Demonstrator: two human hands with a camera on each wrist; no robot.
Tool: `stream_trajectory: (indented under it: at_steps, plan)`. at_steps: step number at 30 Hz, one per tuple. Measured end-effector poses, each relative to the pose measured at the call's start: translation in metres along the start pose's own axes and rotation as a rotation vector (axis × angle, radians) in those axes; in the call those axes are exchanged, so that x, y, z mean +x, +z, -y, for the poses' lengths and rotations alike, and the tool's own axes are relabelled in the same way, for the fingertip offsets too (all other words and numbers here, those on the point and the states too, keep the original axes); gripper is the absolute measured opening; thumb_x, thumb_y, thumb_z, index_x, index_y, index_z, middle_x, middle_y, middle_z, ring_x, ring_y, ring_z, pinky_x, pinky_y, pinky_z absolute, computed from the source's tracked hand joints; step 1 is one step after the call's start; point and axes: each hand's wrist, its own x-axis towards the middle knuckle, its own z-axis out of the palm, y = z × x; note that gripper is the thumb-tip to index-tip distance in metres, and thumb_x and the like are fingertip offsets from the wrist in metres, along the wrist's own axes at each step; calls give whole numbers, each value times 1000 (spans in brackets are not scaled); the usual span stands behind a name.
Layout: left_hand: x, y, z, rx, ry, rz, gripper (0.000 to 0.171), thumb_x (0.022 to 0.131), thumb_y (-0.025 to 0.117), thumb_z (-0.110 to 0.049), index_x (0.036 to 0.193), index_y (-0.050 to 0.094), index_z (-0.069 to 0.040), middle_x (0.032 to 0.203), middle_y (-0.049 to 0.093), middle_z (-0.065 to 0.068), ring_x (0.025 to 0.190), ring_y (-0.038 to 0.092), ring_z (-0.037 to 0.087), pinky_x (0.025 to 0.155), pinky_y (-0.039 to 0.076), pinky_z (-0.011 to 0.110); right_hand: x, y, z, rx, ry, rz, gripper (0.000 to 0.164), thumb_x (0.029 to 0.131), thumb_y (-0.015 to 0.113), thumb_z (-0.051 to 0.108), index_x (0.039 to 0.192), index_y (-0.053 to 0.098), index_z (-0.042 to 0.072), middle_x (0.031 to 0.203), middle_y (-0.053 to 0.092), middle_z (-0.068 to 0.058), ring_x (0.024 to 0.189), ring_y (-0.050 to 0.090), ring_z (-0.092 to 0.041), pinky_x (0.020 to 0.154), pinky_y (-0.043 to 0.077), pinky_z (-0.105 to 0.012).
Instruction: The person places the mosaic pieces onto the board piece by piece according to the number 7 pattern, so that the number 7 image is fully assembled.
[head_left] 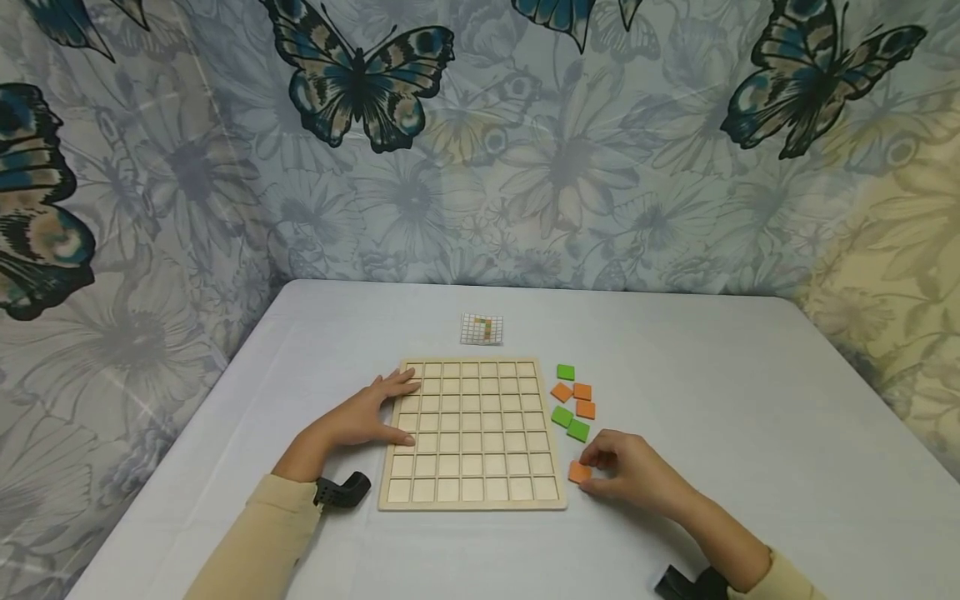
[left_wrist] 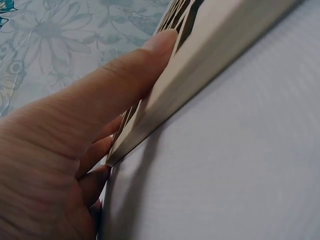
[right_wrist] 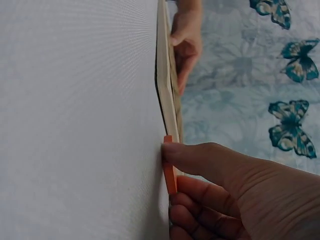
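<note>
A wooden grid board [head_left: 472, 506] with rows of square cells lies flat on the table. My left hand [head_left: 367, 414] rests on its left edge, thumb and fingers spread over the rim; in the left wrist view the thumb [left_wrist: 125, 70] lies across the frame. To the right of the board, near its lower corner, my right hand [head_left: 637, 475] pinches an orange square tile [head_left: 579, 472] between thumb and fingers. The right wrist view shows this tile [right_wrist: 170, 170] edge-on, low at the white table surface.
Beside the board's right edge lie several loose tiles, among them a green tile [head_left: 566, 372] and an orange tile [head_left: 582, 391]. A small printed grid card [head_left: 482, 329] with coloured squares sits behind the board. The white table [head_left: 225, 417] meets a butterfly-patterned cloth [head_left: 525, 208] at the back.
</note>
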Motion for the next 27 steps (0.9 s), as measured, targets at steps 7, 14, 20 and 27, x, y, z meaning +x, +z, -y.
stream_trajectory:
  at_steps: [7, 14, 20, 27]
  plan:
    - [1, 1, 0, -15, 6, 8, 89, 68, 81, -39, 142, 40, -11, 157, 17, 9, 144, 2, 38, 115, 4, 59, 3, -4, 4, -12, -34, 24, 18, 71, 78, 12, 84, 66, 11, 80, 61, 8, 74, 52, -1, 67, 50, -20]
    - [0, 0, 0, -9, -14, 5, 88, 68, 81, -40, 142, 41, -14, 157, 17, 8, 143, -1, 41, 114, 6, 62, 16, -8, 10, -36, -31, 27, 15, 72, 76, 10, 85, 67, 10, 80, 62, 7, 73, 53, -4, 64, 50, -19]
    - [1, 2, 1, 3, -21, 7, 88, 68, 80, -41, 142, 40, -15, 157, 16, 7, 143, 0, 41, 114, 8, 62, 29, -6, 19, -27, -62, 38, 16, 73, 77, 12, 86, 69, 9, 81, 64, 6, 76, 55, -6, 67, 51, -20]
    - [0, 0, 0, -3, -14, 6, 88, 69, 80, -40, 142, 40, -14, 157, 16, 8, 143, 1, 42, 113, 8, 63, 42, -3, 31, 1, -138, 38, 16, 74, 75, 9, 89, 69, 6, 84, 66, 4, 77, 58, -8, 68, 53, -22]
